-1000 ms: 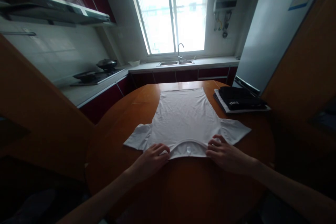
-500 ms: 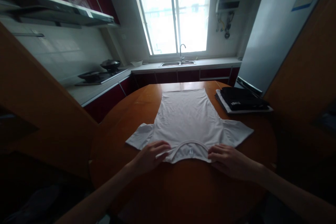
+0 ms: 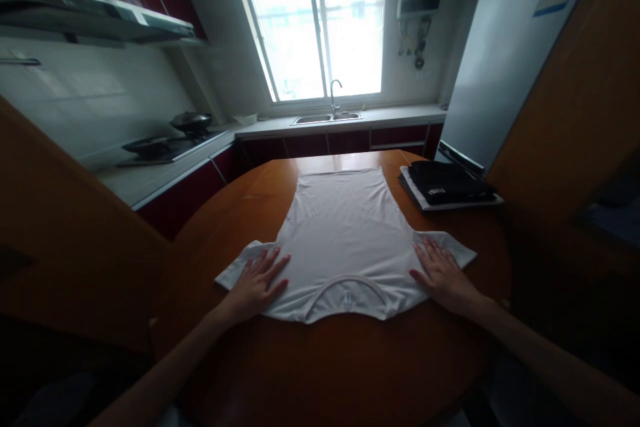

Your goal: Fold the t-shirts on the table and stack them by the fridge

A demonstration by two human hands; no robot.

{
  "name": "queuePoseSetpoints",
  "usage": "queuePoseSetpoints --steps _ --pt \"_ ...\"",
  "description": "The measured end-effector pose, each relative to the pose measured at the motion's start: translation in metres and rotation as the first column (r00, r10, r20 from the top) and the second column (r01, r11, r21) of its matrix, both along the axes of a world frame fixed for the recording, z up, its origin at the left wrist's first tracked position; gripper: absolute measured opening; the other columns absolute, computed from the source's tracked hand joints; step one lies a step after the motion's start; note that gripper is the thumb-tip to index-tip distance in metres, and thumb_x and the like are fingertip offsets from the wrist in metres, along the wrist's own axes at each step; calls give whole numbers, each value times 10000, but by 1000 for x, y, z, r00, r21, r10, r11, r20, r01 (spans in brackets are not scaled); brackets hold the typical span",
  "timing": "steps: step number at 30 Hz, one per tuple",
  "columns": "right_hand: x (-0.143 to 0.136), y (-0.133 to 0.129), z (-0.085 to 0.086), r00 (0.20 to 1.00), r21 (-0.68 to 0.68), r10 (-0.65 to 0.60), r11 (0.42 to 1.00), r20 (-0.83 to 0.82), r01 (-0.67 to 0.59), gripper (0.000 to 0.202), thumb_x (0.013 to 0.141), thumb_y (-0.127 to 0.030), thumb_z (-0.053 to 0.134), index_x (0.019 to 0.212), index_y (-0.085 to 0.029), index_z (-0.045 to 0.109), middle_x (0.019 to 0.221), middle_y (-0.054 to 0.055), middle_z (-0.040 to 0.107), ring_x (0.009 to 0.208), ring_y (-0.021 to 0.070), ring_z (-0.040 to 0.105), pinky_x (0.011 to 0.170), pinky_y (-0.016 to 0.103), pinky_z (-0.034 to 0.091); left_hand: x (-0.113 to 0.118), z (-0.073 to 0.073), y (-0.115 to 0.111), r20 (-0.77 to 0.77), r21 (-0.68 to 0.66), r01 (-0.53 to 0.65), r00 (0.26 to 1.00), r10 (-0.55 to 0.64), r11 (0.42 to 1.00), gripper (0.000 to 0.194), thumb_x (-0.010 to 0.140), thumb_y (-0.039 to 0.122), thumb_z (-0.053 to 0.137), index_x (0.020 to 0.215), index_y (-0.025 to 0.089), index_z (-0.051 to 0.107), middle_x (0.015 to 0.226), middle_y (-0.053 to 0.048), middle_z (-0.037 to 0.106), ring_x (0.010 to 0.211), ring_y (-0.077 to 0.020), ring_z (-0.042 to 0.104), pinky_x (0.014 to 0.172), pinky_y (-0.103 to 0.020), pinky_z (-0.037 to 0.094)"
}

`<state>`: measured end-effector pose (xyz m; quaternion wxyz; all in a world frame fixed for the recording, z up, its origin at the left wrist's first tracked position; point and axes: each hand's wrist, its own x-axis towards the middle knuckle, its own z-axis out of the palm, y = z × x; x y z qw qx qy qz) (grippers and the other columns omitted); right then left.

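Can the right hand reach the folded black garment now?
Probably yes: the right hand rests open on the white T-shirt, and only flat sleeve and tabletop lie before the folded black garment.

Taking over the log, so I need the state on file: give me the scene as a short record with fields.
Garment: white T-shirt, spread on the wooden table, neckline toward the person
Left hand: on the shirt beside one sleeve, fingers spread
Right hand: at the other sleeve, fingers spread
Stack: folded clothes, black on top, right of the shirt
Background: sink below window
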<state>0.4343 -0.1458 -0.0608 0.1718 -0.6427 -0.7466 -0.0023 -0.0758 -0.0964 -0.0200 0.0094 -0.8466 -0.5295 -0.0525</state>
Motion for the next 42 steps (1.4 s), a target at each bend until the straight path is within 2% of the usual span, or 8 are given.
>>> queuePoseSetpoints --steps 5,9,13,16,20,27,36,42 --pt "23 16 38 980 51 -152 986 -126 159 446 1002 -433 384 1227 -194 686 1330 170 641 1245 321 585 1032 478 469 -23 4 -4 18 43 66 998 -67 997 568 1012 566 384 1529 341 445 1617 -93 377 1485 -367 342 1152 -628 316" --pt "50 49 63 909 -215 -412 895 -65 390 409 920 -537 533 972 -178 721 1028 176 714 983 327 675 824 426 511 -11 20 12 181 185 40 981 -74 982 576 1014 587 348 1443 260 550 1546 -104 485 1468 -317 383 1189 -542 328" --pt "53 64 72 916 -349 -282 921 -284 176 215 792 -393 680 792 -179 685 846 90 726 808 236 670 694 308 477 17 38 36 368 229 -10 927 -76 973 540 1016 593 338 1303 233 621 1428 -99 582 1391 -266 480 1184 -466 376" --pt "49 58 72 858 -167 -119 985 -500 40 142 782 -318 632 798 -179 655 810 52 701 765 197 641 662 276 473 30 36 48 454 235 -29 887 -83 972 526 1012 599 337 1203 226 655 1310 -101 647 1297 -267 560 1139 -460 433" --pt "50 44 55 767 98 26 994 -641 48 263 803 -274 568 1043 -186 629 966 51 699 800 193 651 708 299 520 34 13 55 464 189 0 881 -90 982 529 1008 594 343 1101 205 690 1194 -109 695 1170 -276 636 1058 -461 496" --pt "62 31 31 899 274 -122 928 -420 254 291 883 -289 529 1121 -173 649 1171 145 652 990 274 638 929 444 517 32 -3 51 340 220 81 928 -154 972 415 1006 488 401 1105 207 689 1266 -118 667 1184 -283 628 1060 -485 490" --pt "70 -11 34 945 -93 -295 954 -143 284 331 901 -333 594 1177 -163 660 1109 138 664 991 282 643 879 375 499 42 -5 43 261 215 146 944 -201 966 432 1011 477 399 1207 208 674 1340 -115 652 1281 -287 581 1107 -496 467" --pt "67 -12 36 913 25 -388 919 -127 394 371 953 -293 497 1259 -134 633 1166 170 649 1098 317 606 940 408 468 40 -6 45 260 217 155 943 -210 964 495 1010 540 382 1215 197 675 1350 -127 644 1290 -292 578 1111 -488 471"
